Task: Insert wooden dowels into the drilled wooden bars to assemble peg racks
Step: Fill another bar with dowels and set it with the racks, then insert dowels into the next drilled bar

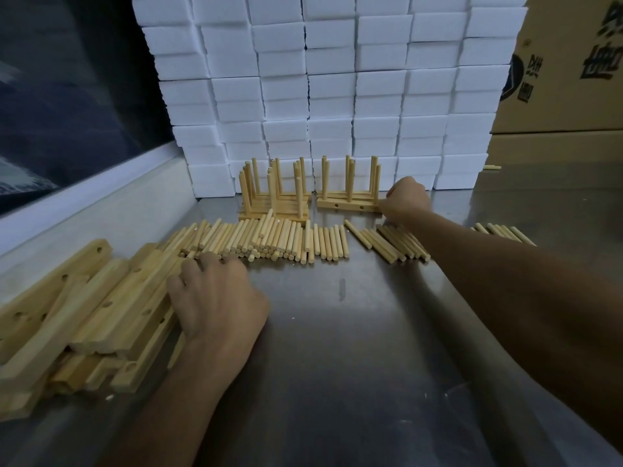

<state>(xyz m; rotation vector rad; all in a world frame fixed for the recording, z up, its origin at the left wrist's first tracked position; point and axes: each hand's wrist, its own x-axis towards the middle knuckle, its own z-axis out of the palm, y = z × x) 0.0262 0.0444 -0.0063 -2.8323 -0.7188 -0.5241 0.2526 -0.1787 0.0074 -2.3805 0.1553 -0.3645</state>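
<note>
Two brown cardboard boxes [566,62] with unreadable black print stand far right. Your right hand [406,197] grips the finished pale wooden peg rack [349,200] on the steel desk [337,348]; left hand [215,298], fingers relaxed, rests on the drilled wooden bars [84,315] beside loose wooden dowels [269,242].

Pale drilled bars [101,315] lie heaped under the left hand [215,298]; loose dowels [269,241] just beyond it — finished racks [350,187] upright at the right hand's [406,197] fingertips.
</note>
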